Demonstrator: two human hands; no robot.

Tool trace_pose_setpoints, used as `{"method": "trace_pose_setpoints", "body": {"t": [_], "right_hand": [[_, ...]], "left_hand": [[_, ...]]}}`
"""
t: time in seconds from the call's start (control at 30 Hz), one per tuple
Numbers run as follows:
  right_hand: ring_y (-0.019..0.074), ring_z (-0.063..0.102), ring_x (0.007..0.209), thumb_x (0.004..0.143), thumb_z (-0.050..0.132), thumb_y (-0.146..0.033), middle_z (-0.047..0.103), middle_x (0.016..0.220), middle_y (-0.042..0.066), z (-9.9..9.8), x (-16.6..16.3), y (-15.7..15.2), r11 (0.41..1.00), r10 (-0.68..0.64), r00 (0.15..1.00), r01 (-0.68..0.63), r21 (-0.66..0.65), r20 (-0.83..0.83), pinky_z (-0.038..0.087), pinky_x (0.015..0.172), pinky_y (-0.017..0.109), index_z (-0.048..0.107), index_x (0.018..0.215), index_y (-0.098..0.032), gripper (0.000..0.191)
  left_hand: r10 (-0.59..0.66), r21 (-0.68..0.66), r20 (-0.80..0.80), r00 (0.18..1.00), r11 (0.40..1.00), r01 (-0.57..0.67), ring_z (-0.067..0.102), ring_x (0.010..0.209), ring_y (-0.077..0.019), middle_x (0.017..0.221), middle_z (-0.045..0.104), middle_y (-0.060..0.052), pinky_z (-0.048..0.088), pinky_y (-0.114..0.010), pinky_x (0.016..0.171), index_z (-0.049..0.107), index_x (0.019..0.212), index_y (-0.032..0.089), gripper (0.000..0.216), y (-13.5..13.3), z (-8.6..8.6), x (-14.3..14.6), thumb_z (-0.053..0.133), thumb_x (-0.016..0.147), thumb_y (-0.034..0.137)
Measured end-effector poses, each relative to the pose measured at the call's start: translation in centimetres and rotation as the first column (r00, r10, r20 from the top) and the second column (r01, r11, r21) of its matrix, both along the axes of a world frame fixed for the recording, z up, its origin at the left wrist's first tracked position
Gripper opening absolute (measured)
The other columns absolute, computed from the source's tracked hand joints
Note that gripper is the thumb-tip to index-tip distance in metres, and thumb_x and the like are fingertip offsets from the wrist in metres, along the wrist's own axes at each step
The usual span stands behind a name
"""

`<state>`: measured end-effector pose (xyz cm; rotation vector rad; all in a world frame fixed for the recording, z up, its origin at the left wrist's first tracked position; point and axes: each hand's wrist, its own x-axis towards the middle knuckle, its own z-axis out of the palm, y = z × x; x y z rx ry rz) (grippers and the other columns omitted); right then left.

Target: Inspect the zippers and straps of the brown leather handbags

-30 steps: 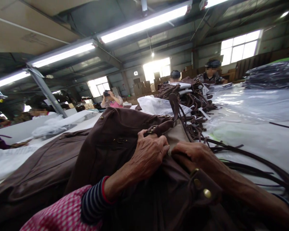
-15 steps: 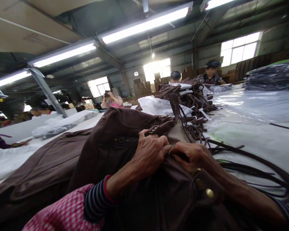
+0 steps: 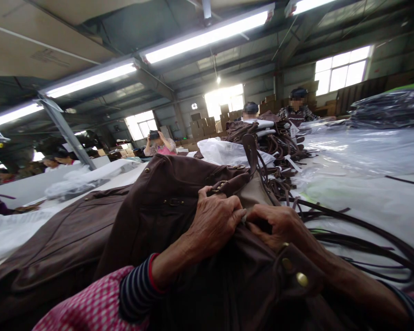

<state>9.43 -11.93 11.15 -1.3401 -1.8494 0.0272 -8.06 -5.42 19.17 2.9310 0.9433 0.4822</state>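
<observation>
A dark brown leather bag (image 3: 172, 179) with brass studs and a small buckle lies in front of me. My left hand (image 3: 215, 220) is closed on the bag's upper edge, below a rolled handle (image 3: 232, 184) with a metal ring. Beside it my right hand (image 3: 279, 225) pinches the same edge, the fingertips of both hands almost meeting. What lies between the fingertips is too small to make out. Beige lining (image 3: 257, 193) shows behind the hands. A flap with brass snaps (image 3: 301, 279) hangs near my right wrist.
Another brown bag (image 3: 65, 230) lies at left. Ahead is a heap of brown bags and straps (image 3: 279, 138) by white plastic wrap (image 3: 227, 151). Long dark straps (image 3: 362, 225) trail at right. Plastic-wrapped goods (image 3: 389, 108) are stacked at far right. Several people are beyond the table.
My hands stay almost in place on the bag's edge, with only a slight shift of the right fingers. A person in the background at right has turned or shifted a little.
</observation>
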Motion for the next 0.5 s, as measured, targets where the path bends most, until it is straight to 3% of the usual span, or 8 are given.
{"method": "trace_pose_setpoints", "body": {"t": [0.27,0.5], "right_hand": [[0.0131,0.050,0.053,0.083,0.058,-0.024,0.058,0.060,-0.002,0.3,-0.8,0.3,0.995,-0.096,0.995,0.096,-0.008,0.016,0.029,0.053,0.025,0.061,0.071,-0.020,0.013],[0.0152,0.058,0.059,0.088,0.056,-0.022,0.065,0.069,0.000,0.4,-0.6,-0.1,0.995,-0.065,0.998,0.066,-0.072,0.006,0.032,0.055,0.025,0.062,0.082,-0.020,0.009]], "left_hand": [[-0.106,-0.093,-0.024,0.994,0.990,0.103,0.066,0.094,-0.0191,0.088,0.072,0.000,0.015,-0.054,0.117,0.072,0.093,0.024,0.025,0.3,0.7,-1.0,0.049,0.102,0.030],[-0.141,-0.112,0.018,0.990,0.983,0.142,0.066,0.097,-0.0188,0.091,0.073,0.004,0.009,-0.053,0.119,0.071,0.099,0.030,0.023,0.8,0.1,-1.2,0.058,0.087,0.015]]}}
